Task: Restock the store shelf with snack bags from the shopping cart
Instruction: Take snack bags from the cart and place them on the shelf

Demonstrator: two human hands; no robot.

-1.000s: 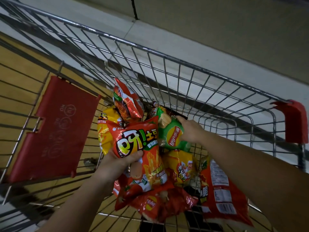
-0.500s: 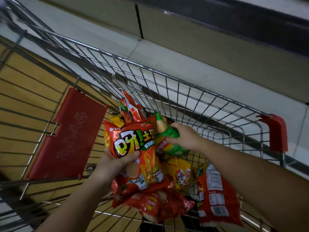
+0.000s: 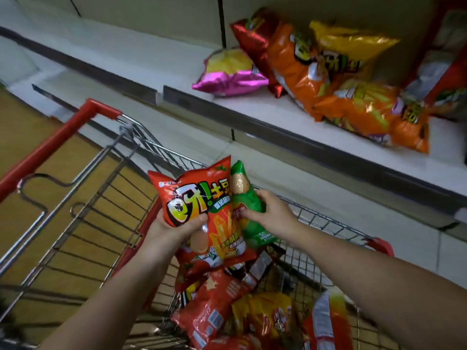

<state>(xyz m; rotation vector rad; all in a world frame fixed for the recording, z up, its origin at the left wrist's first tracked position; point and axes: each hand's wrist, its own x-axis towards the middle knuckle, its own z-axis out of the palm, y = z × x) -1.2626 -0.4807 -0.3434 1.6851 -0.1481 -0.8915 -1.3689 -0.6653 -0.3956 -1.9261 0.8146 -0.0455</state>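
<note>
Dim aisle, pale tiled floor [image 3: 316,198], beige back panel [image 3: 151,11].

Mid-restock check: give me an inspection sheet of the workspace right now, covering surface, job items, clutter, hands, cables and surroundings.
Surface: white shelf, partly stocked.
Job's things: red snack bag and green snack bag held above the shopping cart; more bags in the cart; pink-and-yellow bag and orange bags on the shelf.
Clutter: nothing seen.
Hands: left hand grips the red bag; right hand grips the green bag.
Cables: nothing seen.
Surroundings: yellowish floor.
</note>
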